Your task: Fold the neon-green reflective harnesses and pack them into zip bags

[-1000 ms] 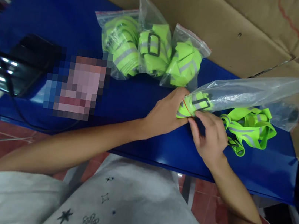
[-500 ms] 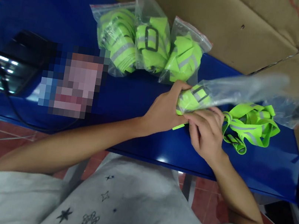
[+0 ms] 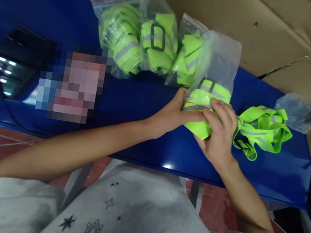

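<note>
Between my two hands is a clear zip bag [image 3: 224, 56] with a folded neon-yellow reflective strap [image 3: 213, 92] partly inside it. Part of the strap sticks out of the bag's mouth on the side nearest me. My left hand [image 3: 173, 113] grips the bag's left edge, its thumb lying across the strap. Wrapped round the right side of the strap and bag is my right hand [image 3: 219, 130]. A loose, unbagged reflective strap [image 3: 264, 129] with a dark buckle lies on the table just right of my right hand.
Three filled zip bags of yellow strap, a left one [image 3: 122, 37], a middle one [image 3: 157, 43] and a right one [image 3: 186, 55], lie along the back of the blue table [image 3: 146, 99]. Cardboard boxes [image 3: 272, 36] stand behind. A clear bag [image 3: 298, 112] lies far right; a black device [image 3: 20, 61] with cables sits left.
The held bag has swung from pointing right to standing away from me, now overlapping the right-hand filled bag. More of the strap shows at its mouth. My left thumb has moved across the strap.
</note>
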`<state>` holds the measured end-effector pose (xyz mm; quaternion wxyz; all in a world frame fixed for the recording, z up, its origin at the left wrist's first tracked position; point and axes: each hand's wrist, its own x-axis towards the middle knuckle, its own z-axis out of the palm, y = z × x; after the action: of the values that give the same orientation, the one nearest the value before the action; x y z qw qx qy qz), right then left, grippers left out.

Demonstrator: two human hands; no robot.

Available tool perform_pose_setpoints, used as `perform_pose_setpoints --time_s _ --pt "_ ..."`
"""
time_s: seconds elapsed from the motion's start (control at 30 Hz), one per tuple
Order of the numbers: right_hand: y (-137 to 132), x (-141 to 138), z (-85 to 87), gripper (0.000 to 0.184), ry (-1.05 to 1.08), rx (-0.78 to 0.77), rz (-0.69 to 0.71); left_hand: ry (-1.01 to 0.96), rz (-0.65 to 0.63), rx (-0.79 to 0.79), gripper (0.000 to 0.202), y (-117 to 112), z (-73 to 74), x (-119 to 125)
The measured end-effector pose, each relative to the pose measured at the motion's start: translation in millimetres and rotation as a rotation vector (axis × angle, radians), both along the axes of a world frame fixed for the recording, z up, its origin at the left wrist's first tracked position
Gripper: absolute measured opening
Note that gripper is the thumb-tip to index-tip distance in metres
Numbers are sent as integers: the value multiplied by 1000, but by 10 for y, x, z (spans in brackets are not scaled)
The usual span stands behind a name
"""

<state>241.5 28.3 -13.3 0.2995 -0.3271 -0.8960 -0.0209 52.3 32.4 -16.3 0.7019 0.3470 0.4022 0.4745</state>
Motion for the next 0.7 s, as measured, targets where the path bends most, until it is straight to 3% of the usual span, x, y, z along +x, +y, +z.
perform_pose_setpoints --time_s 0.1,0.23,0.4,0.53,0.6,0.7 --pt "45 105 60 48 -31 -27 20 -97 -90 19 22 61 61 -73" --pt "26 153 104 41 37 20 90 -19 -202 158 51 99 104 -117" --pt "-30 84 68 40 178 40 118 154 -179 244 58 34 126 -80" --pt "-76 27 77 35 74 204 -6 138 -113 203 62 31 87 -63" --pt "-99 12 91 43 -11 221 -25 162 -34 211 61 50 62 -70" --pt "-112 16 81 66 -118 88 62 129 -18 195 58 73 49 -87"
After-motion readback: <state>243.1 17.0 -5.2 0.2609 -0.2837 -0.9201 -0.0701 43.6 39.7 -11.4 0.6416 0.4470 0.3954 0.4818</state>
